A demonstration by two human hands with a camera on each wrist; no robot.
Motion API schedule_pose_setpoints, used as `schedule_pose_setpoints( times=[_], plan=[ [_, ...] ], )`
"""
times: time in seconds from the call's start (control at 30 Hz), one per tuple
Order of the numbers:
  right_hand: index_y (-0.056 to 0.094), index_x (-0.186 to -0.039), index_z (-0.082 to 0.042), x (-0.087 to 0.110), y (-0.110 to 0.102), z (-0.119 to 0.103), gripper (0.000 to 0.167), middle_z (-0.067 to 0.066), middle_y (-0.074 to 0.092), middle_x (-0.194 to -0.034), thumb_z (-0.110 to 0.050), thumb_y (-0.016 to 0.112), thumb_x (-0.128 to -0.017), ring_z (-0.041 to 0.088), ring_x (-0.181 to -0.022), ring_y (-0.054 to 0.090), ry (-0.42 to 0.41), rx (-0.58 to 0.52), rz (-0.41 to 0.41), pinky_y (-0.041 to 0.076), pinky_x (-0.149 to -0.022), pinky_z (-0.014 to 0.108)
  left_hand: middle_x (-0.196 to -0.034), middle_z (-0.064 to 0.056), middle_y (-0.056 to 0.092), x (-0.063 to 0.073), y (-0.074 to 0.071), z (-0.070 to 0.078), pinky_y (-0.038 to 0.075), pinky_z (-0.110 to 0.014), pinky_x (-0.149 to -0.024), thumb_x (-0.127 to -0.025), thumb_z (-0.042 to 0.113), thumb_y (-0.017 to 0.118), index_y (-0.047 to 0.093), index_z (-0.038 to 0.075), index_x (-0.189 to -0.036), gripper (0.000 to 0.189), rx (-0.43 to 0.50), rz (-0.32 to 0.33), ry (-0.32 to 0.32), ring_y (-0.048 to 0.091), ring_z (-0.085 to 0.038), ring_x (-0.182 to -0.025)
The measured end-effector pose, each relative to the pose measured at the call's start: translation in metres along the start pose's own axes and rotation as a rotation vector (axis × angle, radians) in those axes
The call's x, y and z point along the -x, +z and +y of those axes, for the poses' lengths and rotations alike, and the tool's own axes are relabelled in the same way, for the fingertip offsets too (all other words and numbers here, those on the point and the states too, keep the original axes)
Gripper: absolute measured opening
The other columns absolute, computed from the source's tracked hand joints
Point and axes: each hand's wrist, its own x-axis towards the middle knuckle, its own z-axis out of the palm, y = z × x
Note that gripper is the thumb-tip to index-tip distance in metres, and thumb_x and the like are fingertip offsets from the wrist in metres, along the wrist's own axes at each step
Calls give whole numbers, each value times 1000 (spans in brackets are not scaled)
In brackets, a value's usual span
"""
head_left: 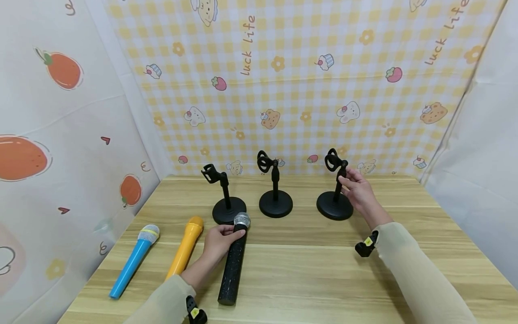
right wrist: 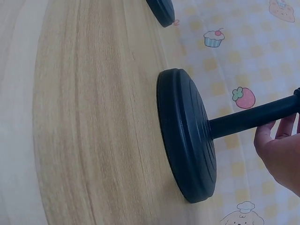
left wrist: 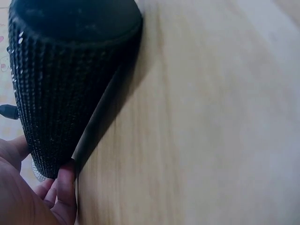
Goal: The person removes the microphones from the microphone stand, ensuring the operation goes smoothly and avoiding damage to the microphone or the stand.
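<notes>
My left hand grips a black microphone just below its silver mesh head, thumb on top and fingers at the far side. In the left wrist view, the dark textured handle points its butt end at the camera, with a shadow beside it on the wood. At the back right, my right hand pinches the upright of a black microphone stand, just under the clip. This stand's round base rests on the table in the right wrist view, and the fingers touch the post.
Two more black stands, a middle one and a left one, stand along the back of the wooden table. A yellow microphone and a blue microphone lie at the left. A checked cloth hangs behind.
</notes>
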Motion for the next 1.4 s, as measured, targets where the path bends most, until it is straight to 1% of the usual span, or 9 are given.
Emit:
schedule_pose_setpoints(
  times=[0.43, 0.73, 0.87, 1.03, 1.4],
  plan=[
    [69, -96, -20, 1, 1, 1, 31, -5, 59, -91, 7, 55, -95, 9, -87, 62, -6, 22, -12, 46, -83, 32, -96, -12, 66, -1, 1, 0, 53, -32, -71, -79, 28, 83, 68, -5, -108, 46, 19, -4, -9, 61, -22, -86],
    [68, -98, -21, 0, -1, 4, 23, -6, 57, -92, 0, 64, -92, 8, -90, 60, -11, 45, -5, 42, -86, 32, -94, -11, 66, -1, 1, -1, 53, -32, -70, -78, 28, 83, 69, -5, -107, 46, 5, 1, 3, 61, -21, -83],
    [69, -98, -21, 1, 1, 3, 25, -6, 57, -91, 3, 60, -93, 8, -89, 60, -12, 40, -7, 42, -87, 32, -94, -11, 66, -1, 1, -1, 53, -33, -70, -78, 28, 82, 69, -6, -107, 46, 2, 1, 7, 61, -21, -83],
    [69, -97, -21, 2, 3, 3, 30, -5, 59, -91, 6, 56, -95, 8, -87, 62, -9, 25, -12, 43, -85, 31, -95, -12, 66, 0, 0, 0, 52, -32, -70, -79, 28, 82, 68, -6, -107, 46, 14, -4, -7, 61, -21, -83],
    [70, -101, -20, 3, 1, 3, 30, -5, 59, -93, 6, 57, -94, 8, -91, 63, -13, 37, -11, 44, -88, 31, -96, -12, 66, 1, -1, 2, 52, -31, -69, -79, 30, 82, 68, -5, -108, 47, 13, -3, -13, 61, -21, -83]
  ],
)
